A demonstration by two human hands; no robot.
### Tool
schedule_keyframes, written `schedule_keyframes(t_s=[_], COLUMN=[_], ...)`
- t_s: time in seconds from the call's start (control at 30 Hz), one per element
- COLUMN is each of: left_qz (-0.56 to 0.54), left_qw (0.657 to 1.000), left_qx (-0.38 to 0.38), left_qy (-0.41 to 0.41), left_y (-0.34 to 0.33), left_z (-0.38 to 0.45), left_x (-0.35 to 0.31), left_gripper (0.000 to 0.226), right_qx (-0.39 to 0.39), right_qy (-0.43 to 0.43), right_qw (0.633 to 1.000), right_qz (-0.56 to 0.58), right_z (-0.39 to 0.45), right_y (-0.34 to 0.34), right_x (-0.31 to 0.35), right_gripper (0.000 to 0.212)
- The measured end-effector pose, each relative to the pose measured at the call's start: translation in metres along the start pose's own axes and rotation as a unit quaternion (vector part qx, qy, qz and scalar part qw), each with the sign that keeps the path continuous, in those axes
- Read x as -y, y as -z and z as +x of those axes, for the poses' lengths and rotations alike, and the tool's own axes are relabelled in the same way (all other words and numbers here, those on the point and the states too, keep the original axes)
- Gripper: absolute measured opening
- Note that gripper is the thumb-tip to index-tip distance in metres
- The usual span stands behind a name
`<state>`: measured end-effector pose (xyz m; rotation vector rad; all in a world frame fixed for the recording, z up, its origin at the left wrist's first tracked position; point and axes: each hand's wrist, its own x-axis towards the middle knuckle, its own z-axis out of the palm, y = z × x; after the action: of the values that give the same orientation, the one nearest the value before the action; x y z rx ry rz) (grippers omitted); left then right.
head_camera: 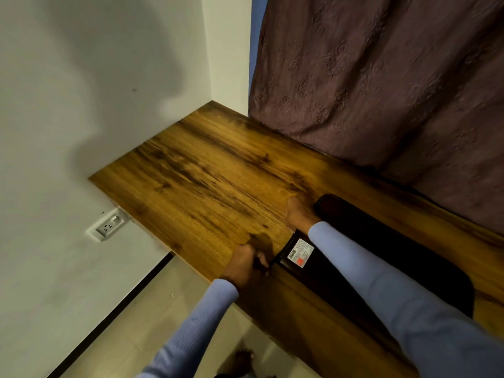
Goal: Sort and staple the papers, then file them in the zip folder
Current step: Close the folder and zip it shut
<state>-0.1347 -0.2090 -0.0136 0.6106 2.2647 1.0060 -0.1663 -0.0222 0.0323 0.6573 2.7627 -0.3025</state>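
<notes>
A dark zip folder [381, 257] lies flat on the wooden table [207, 170], with a white barcode label [300, 252] near its left end. My left hand [246, 264] pinches something small and dark at the folder's near left corner, likely the zip pull. My right hand [298, 214] rests at the folder's left edge, its fingers blurred by motion, so their pose is unclear. No papers or stapler are in view.
A white wall with a power socket [107, 227] stands left of the table. A purple patterned curtain [381, 77] hangs behind the table's far edge. Tiled floor [152, 323] and a foot [242, 358] show below the near edge.
</notes>
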Motion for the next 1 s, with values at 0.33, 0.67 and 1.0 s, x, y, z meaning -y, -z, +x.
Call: schedule_keyframes(t_s=[0.33, 0.67, 1.0], left_qz=[0.006, 0.014, -0.123], left_qw=[0.997, 0.993, 0.964], left_qx=[0.077, 0.078, 0.182], left_qy=[0.01, 0.092, 0.152], left_y=[0.013, -0.024, -0.015], left_z=[0.057, 0.123, 0.134], left_x=[-0.031, -0.085, -0.086], left_gripper=[0.03, 0.038, 0.041], right_qx=[-0.031, -0.087, -0.141], right_qy=[-0.006, -0.034, -0.144], right_qw=[0.983, 0.96, 0.959], right_qz=[0.179, 0.263, 0.197], right_z=[0.033, 0.037, 0.075], right_y=[0.008, -0.002, 0.033], right_x=[-0.051, -0.066, -0.092], right_gripper=[0.009, 0.035, 0.025])
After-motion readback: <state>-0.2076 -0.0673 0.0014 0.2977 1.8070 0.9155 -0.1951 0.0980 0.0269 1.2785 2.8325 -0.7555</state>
